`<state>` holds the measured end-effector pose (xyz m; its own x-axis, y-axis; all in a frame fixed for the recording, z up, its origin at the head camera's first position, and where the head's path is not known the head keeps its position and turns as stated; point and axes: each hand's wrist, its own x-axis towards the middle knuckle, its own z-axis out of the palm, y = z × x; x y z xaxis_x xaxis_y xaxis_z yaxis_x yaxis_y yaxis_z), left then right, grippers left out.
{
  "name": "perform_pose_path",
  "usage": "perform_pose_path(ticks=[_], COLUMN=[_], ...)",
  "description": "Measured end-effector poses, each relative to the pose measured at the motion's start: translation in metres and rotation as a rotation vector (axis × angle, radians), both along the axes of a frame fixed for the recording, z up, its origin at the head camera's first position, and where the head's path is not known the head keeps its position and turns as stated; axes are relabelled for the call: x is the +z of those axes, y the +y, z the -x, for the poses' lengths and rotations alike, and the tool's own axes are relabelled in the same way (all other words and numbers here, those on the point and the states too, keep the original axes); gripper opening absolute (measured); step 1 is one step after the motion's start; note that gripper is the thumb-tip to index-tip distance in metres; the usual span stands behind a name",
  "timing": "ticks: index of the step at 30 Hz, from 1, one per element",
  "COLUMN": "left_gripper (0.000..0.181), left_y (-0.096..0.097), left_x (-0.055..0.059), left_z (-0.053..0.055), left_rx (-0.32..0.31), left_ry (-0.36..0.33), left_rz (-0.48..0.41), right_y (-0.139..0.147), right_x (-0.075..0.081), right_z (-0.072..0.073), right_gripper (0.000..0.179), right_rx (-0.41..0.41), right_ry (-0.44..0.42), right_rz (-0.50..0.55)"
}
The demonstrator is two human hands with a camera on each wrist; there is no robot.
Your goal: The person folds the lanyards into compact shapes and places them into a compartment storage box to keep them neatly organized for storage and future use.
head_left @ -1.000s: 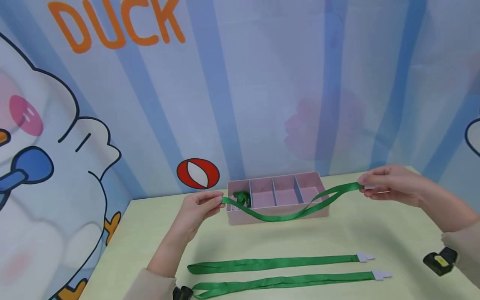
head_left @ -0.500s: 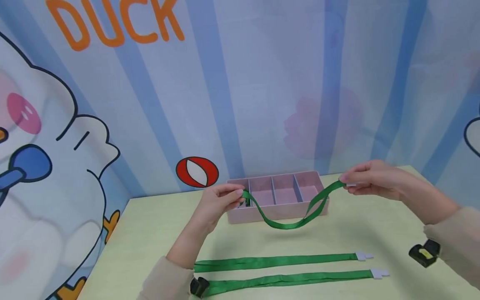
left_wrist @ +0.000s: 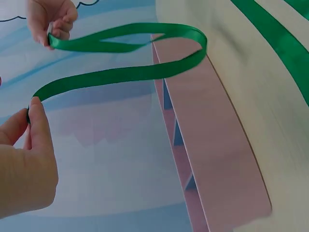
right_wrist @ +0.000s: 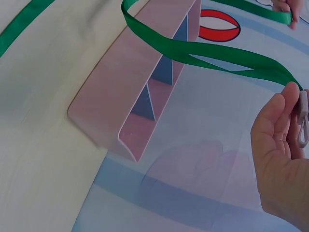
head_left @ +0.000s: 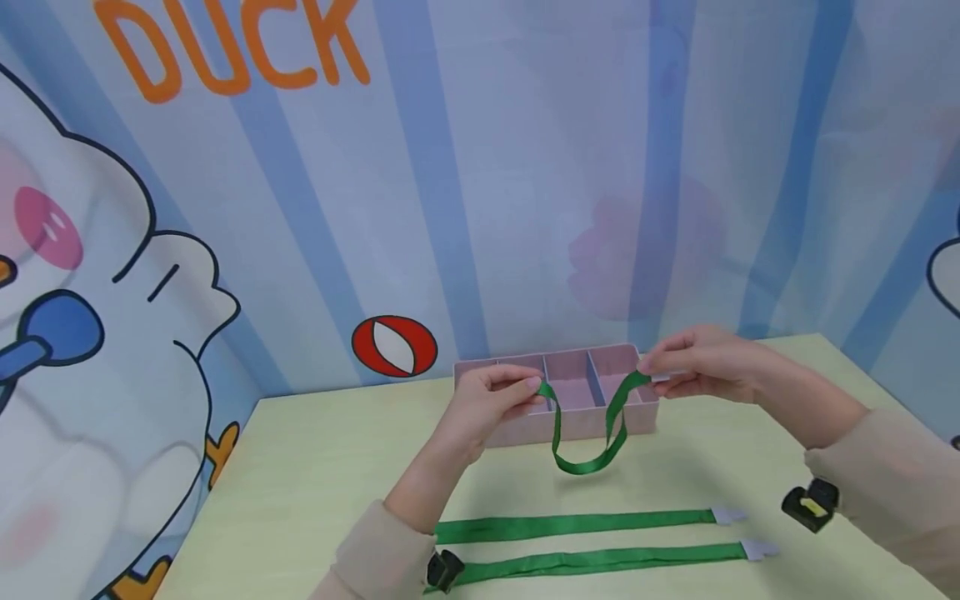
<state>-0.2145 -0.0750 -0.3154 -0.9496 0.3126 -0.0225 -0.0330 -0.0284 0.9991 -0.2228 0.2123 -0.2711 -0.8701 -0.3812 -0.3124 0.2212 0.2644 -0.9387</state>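
A green lanyard [head_left: 581, 467] hangs in a U between my two hands, above the table and in front of the pink box. My left hand [head_left: 495, 404] pinches its looped end between thumb and fingers. At the other end my right hand [head_left: 705, 364] pinches the strap beside its white plastic clip [right_wrist: 303, 113], which shows best in the right wrist view. Two more green lanyards lie flat and roughly parallel below, a farther one [head_left: 577, 524] and a nearer one [head_left: 607, 560], both with white clips to the right. My left forearm hides their left ends.
A pink box [head_left: 585, 423] with blue-grey dividers [right_wrist: 163, 71] stands at the back of the pale yellow table [head_left: 315, 492]. My left hand covers its left compartment. A printed cloth backdrop [head_left: 525, 167] rises right behind the table.
Both hands have come closer together, the left moving right and the right moving left. The lanyard between them has gone from nearly stretched to a deep sag.
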Motion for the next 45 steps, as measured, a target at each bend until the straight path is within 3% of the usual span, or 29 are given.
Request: perform_pose_path(ticks=[8,16,26,34,40,45], left_gripper=[0.024,0.023,0.023,0.023,0.027,0.029], left_y=[0.029,0.045,0.055,0.06,0.063,0.065], left_x=[0.004,0.002,0.0,-0.006,-0.012,-0.015], left_z=[-0.007,-0.014,-0.019,-0.022,-0.022,-0.02], left_rx=[-0.023,0.001,0.044,0.063,0.066,0.07], left_ry=[-0.011,0.003,0.013,-0.02,0.003,0.017], left_rz=[-0.041,-0.075,-0.145,-0.159,-0.146,-0.144], right_y=[-0.022,-0.034,-0.041,-0.047,-0.05,-0.051], right_x=[0.0,-0.006,-0.007,-0.015,-0.017,-0.011], right_z=[-0.005,-0.007,-0.008,-0.01,-0.009,-0.009], right_gripper=[0.011,0.011,0.013,0.008,0.005,0.018], right_rx=[0.003,0.024,0.038,-0.018,-0.062,-0.077], right_ry=[-0.009,-0.008,-0.023,-0.056,-0.061,-0.103], right_rz=[0.056,0.07,0.116,0.142,0.119,0.137])
